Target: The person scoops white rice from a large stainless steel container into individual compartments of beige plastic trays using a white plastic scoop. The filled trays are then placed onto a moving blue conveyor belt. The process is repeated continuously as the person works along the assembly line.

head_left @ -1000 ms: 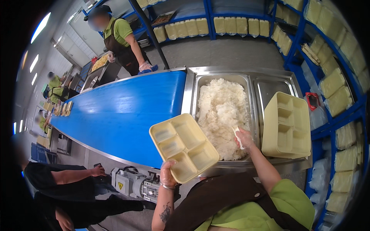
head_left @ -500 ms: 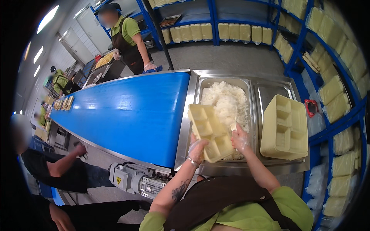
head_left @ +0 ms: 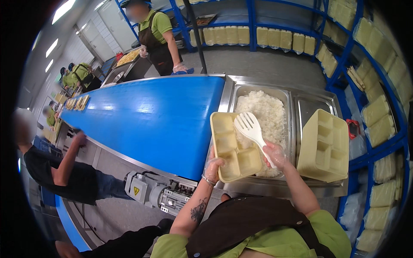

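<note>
Gloved in clear plastic, my left hand (head_left: pixel 212 168) grips the lower left edge of a cream compartment tray (head_left: pixel 230 167). The tray is tilted over the left side of a steel pan (head_left: pixel 289 129) of cooked white rice (head_left: pixel 269 107). My right hand (head_left: pixel 275 155), also gloved, is closed around the handle of a white slotted serving spoon (head_left: pixel 253 128). The spoon's head is raised above the tray's upper right part and partly hides it. Whether rice lies behind the spoon in the tray I cannot tell. The visible left and lower compartments hold no food.
A stack of cream trays (head_left: pixel 312 146) stands right of the pan. Left runs a blue conveyor belt (head_left: pixel 146 124) with several filled trays (head_left: pixel 77 103) at its far end. A motor (head_left: pixel 150 191) juts out below it. Co-workers stand around the belt; blue shelves (head_left: pixel 365 150) line the right.
The spoon has come up from the rice and turned, its slotted head now over the tray. The rice mound looks flatter. The view has shifted slightly left.
</note>
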A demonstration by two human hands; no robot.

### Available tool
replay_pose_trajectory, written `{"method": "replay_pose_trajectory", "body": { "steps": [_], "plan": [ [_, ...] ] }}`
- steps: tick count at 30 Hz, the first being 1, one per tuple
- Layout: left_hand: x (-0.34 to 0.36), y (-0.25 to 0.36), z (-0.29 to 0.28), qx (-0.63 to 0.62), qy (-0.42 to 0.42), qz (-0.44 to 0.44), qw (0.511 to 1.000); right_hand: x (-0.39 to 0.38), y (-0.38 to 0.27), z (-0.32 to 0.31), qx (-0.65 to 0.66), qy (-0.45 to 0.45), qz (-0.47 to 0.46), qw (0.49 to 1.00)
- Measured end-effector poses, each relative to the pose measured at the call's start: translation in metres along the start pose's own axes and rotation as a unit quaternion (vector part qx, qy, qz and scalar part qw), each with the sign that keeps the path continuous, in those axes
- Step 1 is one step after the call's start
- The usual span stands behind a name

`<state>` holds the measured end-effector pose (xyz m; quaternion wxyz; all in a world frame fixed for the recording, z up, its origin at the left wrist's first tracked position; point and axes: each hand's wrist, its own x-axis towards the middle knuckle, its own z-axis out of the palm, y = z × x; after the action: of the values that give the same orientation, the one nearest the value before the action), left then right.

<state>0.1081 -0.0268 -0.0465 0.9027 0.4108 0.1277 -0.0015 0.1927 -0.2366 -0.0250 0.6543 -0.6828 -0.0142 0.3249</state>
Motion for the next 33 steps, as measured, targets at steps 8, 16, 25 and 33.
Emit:
{"method": "replay_pose_trajectory", "body": {
  "steps": [8,16,25,33],
  "plan": [
    [-0.026,0.003,-0.046,-0.114,0.061,-0.038,0.991,-0.012,0.008,0.004,0.015,-0.013,-0.015,1.0],
    [-0.026,-0.014,-0.117,-0.234,-0.051,-0.052,0.97,0.005,0.004,0.018,-0.015,-0.034,-0.016,0.999],
    [-0.035,-0.003,-0.106,-0.212,0.051,-0.04,0.975,0.009,0.001,0.012,0.024,-0.051,-0.064,0.996],
    [-0.026,0.018,-0.128,-0.202,0.108,0.024,0.973,0.008,0.009,0.022,0.033,-0.021,-0.06,0.997]
  ]
}}
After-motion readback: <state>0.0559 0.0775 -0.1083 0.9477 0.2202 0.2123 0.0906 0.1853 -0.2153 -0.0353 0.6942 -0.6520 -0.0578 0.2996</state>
